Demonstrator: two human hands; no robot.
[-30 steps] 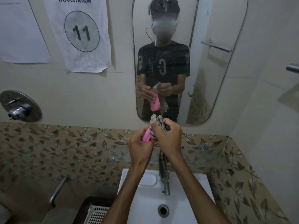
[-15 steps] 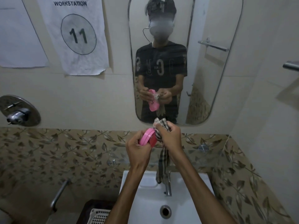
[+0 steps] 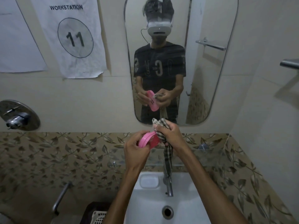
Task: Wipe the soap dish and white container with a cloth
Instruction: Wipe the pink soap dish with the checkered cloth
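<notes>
My left hand (image 3: 135, 148) grips a pink oval soap dish (image 3: 148, 139), tilted with its inside turned toward my right hand. My right hand (image 3: 169, 135) is closed on a bunched checked cloth (image 3: 159, 129), pressing it against the dish's right end. A strip of the cloth hangs down over the tap. Both hands are held above the sink, just below the mirror. No white container shows in view.
A white sink (image 3: 191, 201) with a drain lies below, a chrome tap (image 3: 169, 186) at its back. A glass shelf (image 3: 207, 157) runs behind my hands. The wall mirror (image 3: 202, 70) reflects me. A white basket (image 3: 99, 217) sits lower left, beside a metal handle (image 3: 60, 198).
My hands have dropped a little and moved apart. The soap dish has turned from edge-on to showing its inside, and the cloth now presses on its right end.
</notes>
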